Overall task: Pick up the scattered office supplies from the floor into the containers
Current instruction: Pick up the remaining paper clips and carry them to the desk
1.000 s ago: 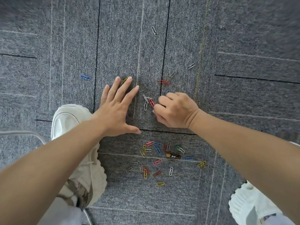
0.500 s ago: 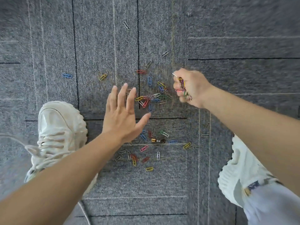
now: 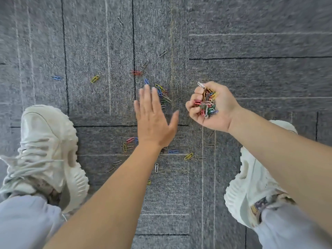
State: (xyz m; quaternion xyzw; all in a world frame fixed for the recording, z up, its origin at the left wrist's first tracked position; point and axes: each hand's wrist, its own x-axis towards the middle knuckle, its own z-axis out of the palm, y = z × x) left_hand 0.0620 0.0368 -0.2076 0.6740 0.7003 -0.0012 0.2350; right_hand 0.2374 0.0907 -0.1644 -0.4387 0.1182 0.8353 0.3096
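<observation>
Coloured paper clips lie scattered on the grey carpet. My right hand (image 3: 212, 106) is turned palm up and curled around a handful of paper clips (image 3: 207, 103), lifted off the floor. My left hand (image 3: 152, 117) is flat with fingers apart, hovering over the middle of the carpet and covering part of a small heap of clips (image 3: 162, 95) at its fingertips. More clips lie below my left wrist, among them a blue clip (image 3: 173, 151) and a yellow clip (image 3: 188, 156). Single clips sit farther off: a yellow one (image 3: 94, 79), a blue one (image 3: 56, 77), a red one (image 3: 136, 72). No container is in view.
My two white shoes stand on the carpet, the left shoe (image 3: 48, 150) at the left and the right shoe (image 3: 251, 180) at the lower right, with the clips between them. Grey carpet tiles (image 3: 251, 78) with dark seams fill the view.
My right hand has lifted off the floor with a bunch of clips and turned palm up. My left hand has slid right, toward the heap. The view has shifted.
</observation>
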